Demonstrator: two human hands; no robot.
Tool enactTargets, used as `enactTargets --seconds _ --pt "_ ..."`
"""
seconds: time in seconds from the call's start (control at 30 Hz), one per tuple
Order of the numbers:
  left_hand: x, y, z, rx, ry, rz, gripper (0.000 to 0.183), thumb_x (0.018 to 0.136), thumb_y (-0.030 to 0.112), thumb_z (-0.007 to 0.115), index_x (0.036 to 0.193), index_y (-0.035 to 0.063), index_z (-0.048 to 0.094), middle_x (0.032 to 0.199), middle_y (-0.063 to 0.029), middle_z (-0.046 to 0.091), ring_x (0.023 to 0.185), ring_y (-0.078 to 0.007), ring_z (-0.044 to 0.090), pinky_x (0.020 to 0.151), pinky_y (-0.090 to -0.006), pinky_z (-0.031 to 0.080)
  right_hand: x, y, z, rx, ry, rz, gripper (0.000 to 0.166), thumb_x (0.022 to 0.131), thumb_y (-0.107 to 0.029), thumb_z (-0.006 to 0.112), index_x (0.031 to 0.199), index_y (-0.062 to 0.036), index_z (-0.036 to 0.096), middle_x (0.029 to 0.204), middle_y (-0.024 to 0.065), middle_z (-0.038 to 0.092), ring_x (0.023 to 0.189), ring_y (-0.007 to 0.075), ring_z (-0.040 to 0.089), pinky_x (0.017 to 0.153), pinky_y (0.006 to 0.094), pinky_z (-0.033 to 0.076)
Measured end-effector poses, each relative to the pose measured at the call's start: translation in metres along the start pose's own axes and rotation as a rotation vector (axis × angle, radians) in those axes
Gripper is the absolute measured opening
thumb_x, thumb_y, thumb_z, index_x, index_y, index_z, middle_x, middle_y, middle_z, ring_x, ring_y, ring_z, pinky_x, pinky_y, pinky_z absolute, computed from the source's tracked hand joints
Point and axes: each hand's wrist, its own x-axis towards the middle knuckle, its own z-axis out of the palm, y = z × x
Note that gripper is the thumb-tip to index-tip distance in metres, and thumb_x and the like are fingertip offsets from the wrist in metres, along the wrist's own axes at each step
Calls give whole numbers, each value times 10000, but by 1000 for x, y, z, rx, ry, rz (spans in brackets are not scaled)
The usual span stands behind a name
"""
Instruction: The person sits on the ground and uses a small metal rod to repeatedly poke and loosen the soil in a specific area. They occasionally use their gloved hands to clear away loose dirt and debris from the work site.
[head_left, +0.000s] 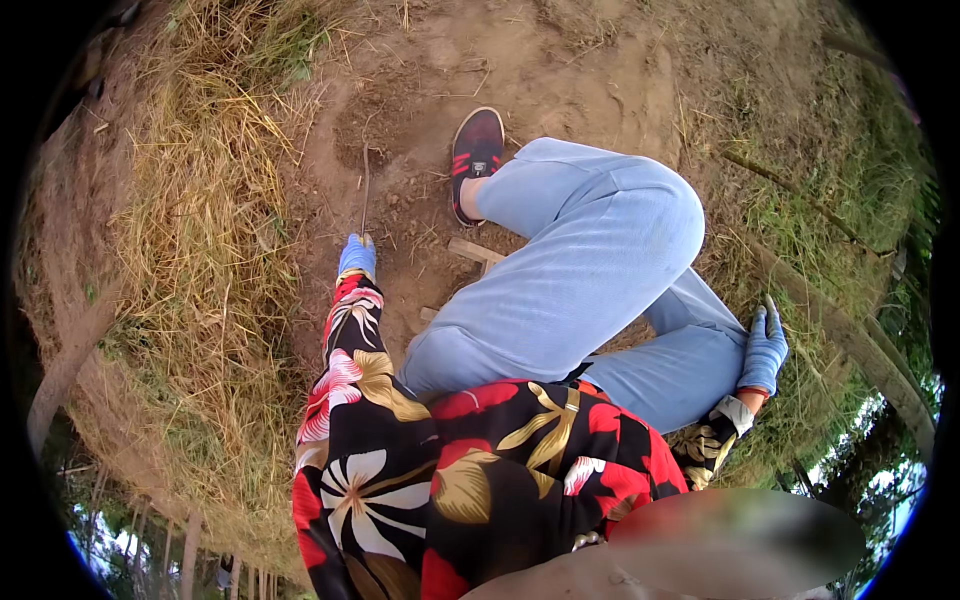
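Observation:
My left hand (358, 256), in a light blue glove, grips one end of a thin stick (366, 187). The stick points away from me over bare brown soil, towards a darker, loosened patch (367, 135). My right hand (765, 349), gloved in blue with paler fingertips, lies against the side of my blue trouser leg (675, 367). Its fingers are extended, and I see nothing in it. Part of the palm is hidden from me.
Piled dry straw (217, 262) lies on my left. A dark shoe (478, 157) with red stripes is planted on the soil ahead. Wooden pieces (474, 250) show beside my bent leg. A log (847, 337) and a thin branch (802, 195) lie in grass on the right.

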Motion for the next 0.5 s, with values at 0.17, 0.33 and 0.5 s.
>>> enactTargets --seconds 0.17,0.33,0.5 --pt "-27 -21 17 -88 92 12 443 873 414 420 1028 9 506 927 -259 592 902 -414 558 752 -457 446 -1 11 -2 102 6 41 326 887 -159 520 1212 -138 525 904 3 621 721 49 506 688 216 450" --pt "-14 87 8 -144 20 101 459 873 414 438 1045 -5 510 962 -255 584 917 -400 553 744 -431 446 -2 12 -7 21 -1 138 323 883 -161 524 1205 -137 532 891 -1 618 706 52 504 677 219 448" --pt "6 147 17 -119 72 254 468 876 397 434 1066 -25 504 1046 -245 565 998 -396 523 821 -420 440 -4 -9 -4 4 0 56 321 883 -173 520 1201 -130 535 1012 37 619 808 77 531 755 229 441"
